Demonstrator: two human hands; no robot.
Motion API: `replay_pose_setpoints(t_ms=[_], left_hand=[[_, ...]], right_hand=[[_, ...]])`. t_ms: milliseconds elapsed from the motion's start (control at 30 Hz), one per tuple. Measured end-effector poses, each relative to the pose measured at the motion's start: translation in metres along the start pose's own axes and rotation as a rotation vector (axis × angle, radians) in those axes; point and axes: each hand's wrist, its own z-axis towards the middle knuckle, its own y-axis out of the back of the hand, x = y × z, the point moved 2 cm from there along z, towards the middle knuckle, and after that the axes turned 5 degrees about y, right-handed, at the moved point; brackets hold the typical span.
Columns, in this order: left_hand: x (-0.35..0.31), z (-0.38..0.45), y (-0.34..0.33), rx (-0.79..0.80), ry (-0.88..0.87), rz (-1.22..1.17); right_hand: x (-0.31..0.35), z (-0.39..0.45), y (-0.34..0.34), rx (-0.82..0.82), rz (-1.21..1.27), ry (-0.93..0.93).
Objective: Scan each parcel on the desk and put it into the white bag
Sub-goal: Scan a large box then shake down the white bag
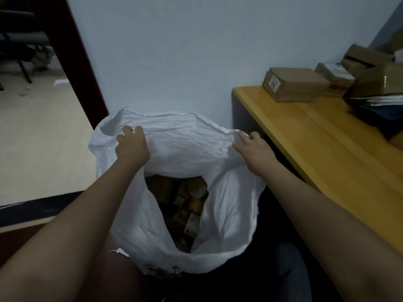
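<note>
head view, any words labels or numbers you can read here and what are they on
"210" or something close to it, printed sideways and blurred: white sticker on the end of the nearest cardboard box on the desk.
Label on the second box: too blurred to read.
Labels on the parcels inside the white bag: too small and dark to read.
Dark print low on the bag's near side: unreadable.

The table (305, 136) is yellow wood with a dark side panel, standing against the pale wall at the right. At its far end lies a flat brown box (296, 83) with a small label on its near face. Just behind and to the right of it, more cardboard boxes (357, 77) are heaped together, touching. Below that heap, white papers (383, 101) lie on something dark, too blurred to name.

The floor (43, 138) at the left is pale, with scraps of paper (61, 82) on it.
</note>
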Motion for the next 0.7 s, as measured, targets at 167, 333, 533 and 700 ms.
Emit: replay_pose_setpoints(t_ms=[167,333,533,700], left_hand=[[0.009,0.003,0.001,-0.142,0.015,0.157],[-0.029,0.029,-0.002,-0.249,-0.383,0.086],[-0.114,0.07,-0.02,-0.072,-0.716,0.044],[-0.15,0.095,-0.016,-0.194,-0.583,0.015]], right_hand=[[-0.002,0.002,0.002,-0.102,0.083,-0.138],[-0.003,0.014,0.015,-0.174,0.087,-0.141],[-0.029,0.012,0.023,-0.252,0.131,-0.161],[-0.06,0.007,0.027,-0.276,0.169,-0.237]])
